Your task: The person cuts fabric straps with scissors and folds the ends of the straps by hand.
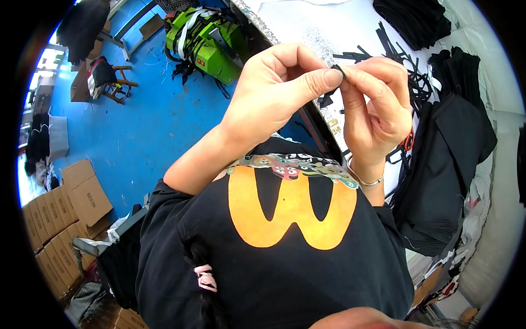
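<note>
A small piece of black fabric strip (326,99) is pinched between my two hands, raised over the edge of the white table (312,27). My left hand (279,85) grips it between thumb and forefinger. From the other side, the fingertips of my right hand (378,101) press on the same piece, and the two hands meet there. Most of the piece is hidden by the fingers. Behind my right hand lie loose black strips (419,88) in a tangle. A red scissors-like handle (408,140) shows partly beside that wrist.
Folded black cloth (438,170) is stacked at the right, with another black pile (413,22) at the far end. A green machine or case (213,46) stands on the blue floor (137,126) at upper left. Cardboard boxes (60,219) and a wooden stool (118,88) are farther left.
</note>
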Demonstrator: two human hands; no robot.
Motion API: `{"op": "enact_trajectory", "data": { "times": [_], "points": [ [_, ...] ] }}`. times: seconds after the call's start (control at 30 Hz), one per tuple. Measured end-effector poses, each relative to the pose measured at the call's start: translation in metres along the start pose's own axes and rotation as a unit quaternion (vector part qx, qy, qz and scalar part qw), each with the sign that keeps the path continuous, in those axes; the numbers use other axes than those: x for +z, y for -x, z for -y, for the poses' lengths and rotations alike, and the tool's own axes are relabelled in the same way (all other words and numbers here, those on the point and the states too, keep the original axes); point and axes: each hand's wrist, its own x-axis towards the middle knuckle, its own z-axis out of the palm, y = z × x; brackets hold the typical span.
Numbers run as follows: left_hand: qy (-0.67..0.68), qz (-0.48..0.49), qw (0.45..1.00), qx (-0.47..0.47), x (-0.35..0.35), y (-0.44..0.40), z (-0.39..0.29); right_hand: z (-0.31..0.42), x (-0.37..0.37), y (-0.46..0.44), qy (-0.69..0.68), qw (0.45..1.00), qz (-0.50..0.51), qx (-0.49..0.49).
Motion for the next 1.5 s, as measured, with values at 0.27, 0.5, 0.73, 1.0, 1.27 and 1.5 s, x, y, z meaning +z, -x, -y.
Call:
{"op": "enact_trajectory", "data": {
  "times": [0.27, 0.5, 0.73, 1.0, 1.27, 1.5],
  "points": [
    [-0.003, 0.023, 1.0, 0.014, -0.004, -0.008, 0.012, -0.004, 0.008, -0.001, -0.126, 0.984, 0.009, 0.125],
    [-0.082, -0.012, 0.995, 0.056, -0.002, -0.01, 0.019, -0.003, 0.002, -0.012, -0.181, 0.959, 0.054, 0.21],
    [-0.134, -0.006, 0.987, 0.085, 0.002, -0.013, 0.024, -0.005, 0.005, -0.016, -0.352, 0.865, 0.052, 0.355],
    [-0.121, 0.137, 0.978, -0.098, -0.033, -0.005, 0.061, -0.077, -0.02, -0.029, -0.334, 0.905, -0.151, 0.215],
    [-0.356, 0.217, 0.854, -0.313, -0.125, 0.026, 0.126, -0.088, -0.055, -0.073, -0.133, 0.916, -0.21, 0.313],
    [-0.219, 0.018, 0.965, 0.14, -0.034, -0.028, 0.029, -0.031, -0.002, -0.032, -0.273, 0.905, -0.124, 0.302]
  ]
}}
